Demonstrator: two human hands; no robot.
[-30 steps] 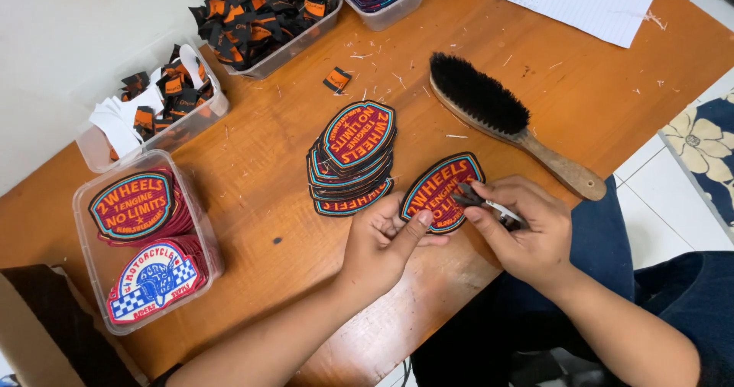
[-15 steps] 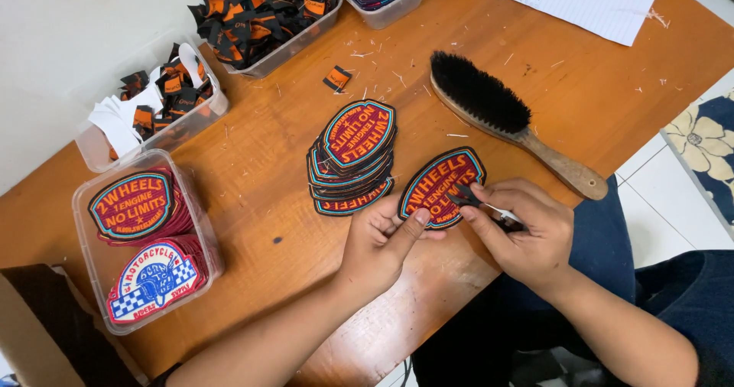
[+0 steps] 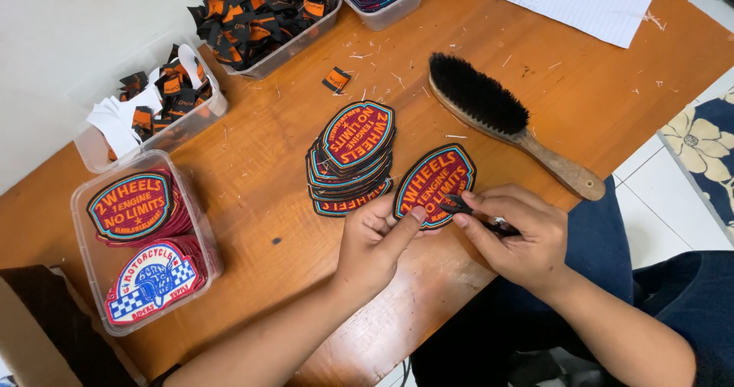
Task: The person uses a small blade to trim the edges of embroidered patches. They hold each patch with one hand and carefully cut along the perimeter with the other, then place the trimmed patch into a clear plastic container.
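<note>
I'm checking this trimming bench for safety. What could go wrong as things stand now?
The right hand works a small dark tool on the patch close to the left hand's thumb, so it might nick the thumb or the embroidery. The patch stack leans unevenly and could slide. The wooden brush handle reaches the table edge and could be knocked off.

Embroidered cloth patch [image 3: 433,183], stitched and matt; counter [image 3: 252,203] of smooth varnished wood; brush [image 3: 501,119] with worn wooden handle and dense black bristles; clear glossy plastic tub [image 3: 200,238]; paper sheet [image 3: 581,1].
</note>
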